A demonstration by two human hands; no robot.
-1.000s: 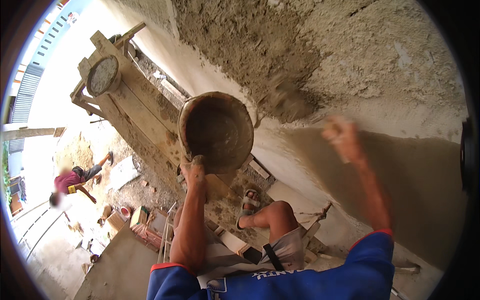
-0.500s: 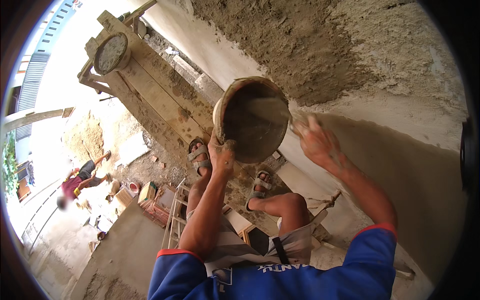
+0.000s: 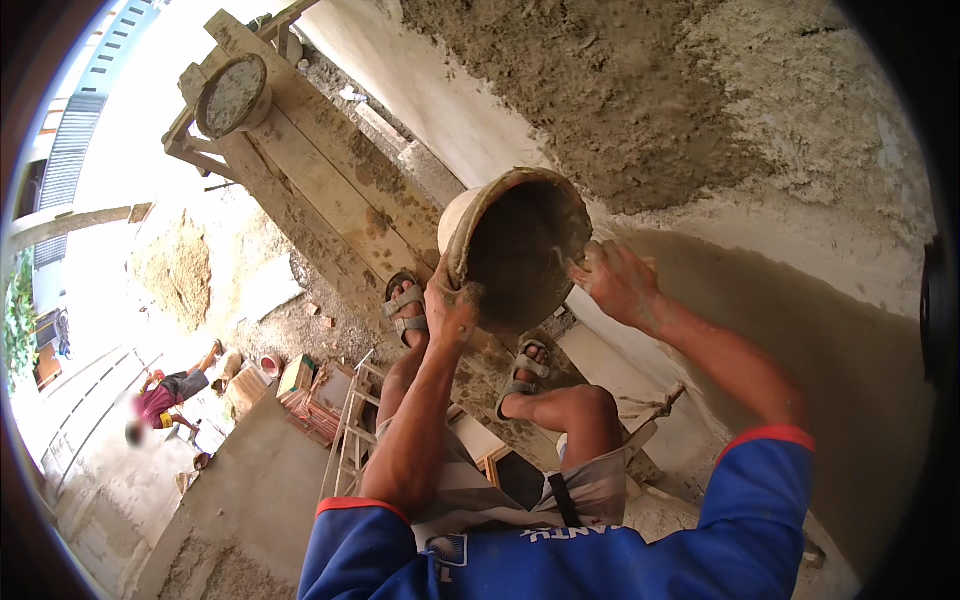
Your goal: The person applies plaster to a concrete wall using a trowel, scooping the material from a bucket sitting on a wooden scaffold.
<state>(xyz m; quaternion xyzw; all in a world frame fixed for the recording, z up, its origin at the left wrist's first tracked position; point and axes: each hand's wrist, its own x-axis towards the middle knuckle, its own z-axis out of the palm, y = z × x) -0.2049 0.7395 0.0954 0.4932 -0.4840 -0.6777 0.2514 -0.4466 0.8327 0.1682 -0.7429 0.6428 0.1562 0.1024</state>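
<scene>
Bucket (image 3: 463, 215) tilted between my hands

My left grip (image 3: 455, 305) is closed on the bucket's rim; my right grip (image 3: 618, 283) curls at the opposite rim, holding what I cannot tell. I judge this as working inside the bucket; next calls for a steady tilt. Sandaled feet (image 3: 407, 305) crowd the plank platform (image 3: 330, 205) below it; the mortared wall (image 3: 630, 110) limits reach rightward. Beyond it, leftward: a filled tub (image 3: 261, 108), a co-worker (image 3: 160, 401).

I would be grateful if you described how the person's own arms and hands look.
Both arms wear short blue sleeves edged with red-orange cuffs; the forearms are bare below. The left hand and right hand wear no gloves. Greyish smears mark the left thumb and the right wrist area.
</scene>
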